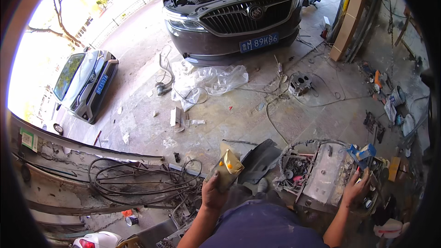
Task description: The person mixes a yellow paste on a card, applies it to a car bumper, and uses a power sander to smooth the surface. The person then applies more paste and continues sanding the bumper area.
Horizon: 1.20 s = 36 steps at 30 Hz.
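Note:
My left hand [213, 194] is closed around the edge of a flat mixing board [225, 178]. A beige, putty-like paste [231, 160] lies on the board with two small orange dabs on top. On the right, my right hand [356, 187] is raised at the side of a cluttered cart [325, 181]. Its fingers are curled near a thin red piece, and what they hold is too small to name. Just beyond those fingertips sits a blue box-like object [363, 152]; I cannot tell whether the hand touches it.
A dark car [229, 41] with its hood up stands ahead, clear plastic sheeting [211, 80] before it. Hoses cross the floor near a grey metal housing [300, 84]. Coiled black cable [110, 177] lies left; a dark curved panel [262, 158] is in front of me. Another car [85, 82] stands outside.

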Available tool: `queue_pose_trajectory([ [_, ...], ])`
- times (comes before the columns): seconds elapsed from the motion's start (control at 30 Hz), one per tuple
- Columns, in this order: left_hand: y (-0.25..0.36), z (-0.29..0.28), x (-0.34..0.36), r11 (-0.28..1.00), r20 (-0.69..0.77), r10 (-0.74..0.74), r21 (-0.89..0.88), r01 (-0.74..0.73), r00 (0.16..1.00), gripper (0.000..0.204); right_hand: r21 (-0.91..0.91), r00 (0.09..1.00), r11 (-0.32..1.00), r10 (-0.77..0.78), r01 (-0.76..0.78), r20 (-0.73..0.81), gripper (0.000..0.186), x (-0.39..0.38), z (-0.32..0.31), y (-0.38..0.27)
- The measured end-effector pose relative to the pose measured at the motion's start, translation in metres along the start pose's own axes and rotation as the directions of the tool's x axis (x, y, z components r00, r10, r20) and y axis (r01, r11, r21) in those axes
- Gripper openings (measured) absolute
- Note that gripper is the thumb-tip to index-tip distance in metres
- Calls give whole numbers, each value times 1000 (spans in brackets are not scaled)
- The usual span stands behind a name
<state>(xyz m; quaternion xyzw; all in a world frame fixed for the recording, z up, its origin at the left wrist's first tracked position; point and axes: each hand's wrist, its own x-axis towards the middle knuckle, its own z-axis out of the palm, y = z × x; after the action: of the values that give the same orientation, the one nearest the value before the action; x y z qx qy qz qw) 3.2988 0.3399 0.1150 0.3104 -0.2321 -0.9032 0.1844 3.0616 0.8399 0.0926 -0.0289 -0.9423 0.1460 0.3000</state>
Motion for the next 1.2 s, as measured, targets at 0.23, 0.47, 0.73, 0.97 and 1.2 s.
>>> queue_pose_trajectory([
  [0.23,20,22,17,990,23,40,-136,-37,999,44,466,896,874,-313,142,316,25,6,55,-145],
  [0.47,67,-15,48,947,-83,228,-214,-241,970,46,534,510,837,-515,123,689,25,-25,121,-234],
  [0.73,178,-87,156,897,-214,295,-273,-347,931,52,383,306,893,-442,236,843,29,-17,219,-330],
  [0.97,369,-142,273,873,-214,362,-262,-411,907,56,194,123,941,-235,277,964,36,-27,307,-495],
  [1.2,560,-162,323,730,-277,613,-161,-664,740,55,241,115,959,-259,152,959,40,-17,418,-721],
])
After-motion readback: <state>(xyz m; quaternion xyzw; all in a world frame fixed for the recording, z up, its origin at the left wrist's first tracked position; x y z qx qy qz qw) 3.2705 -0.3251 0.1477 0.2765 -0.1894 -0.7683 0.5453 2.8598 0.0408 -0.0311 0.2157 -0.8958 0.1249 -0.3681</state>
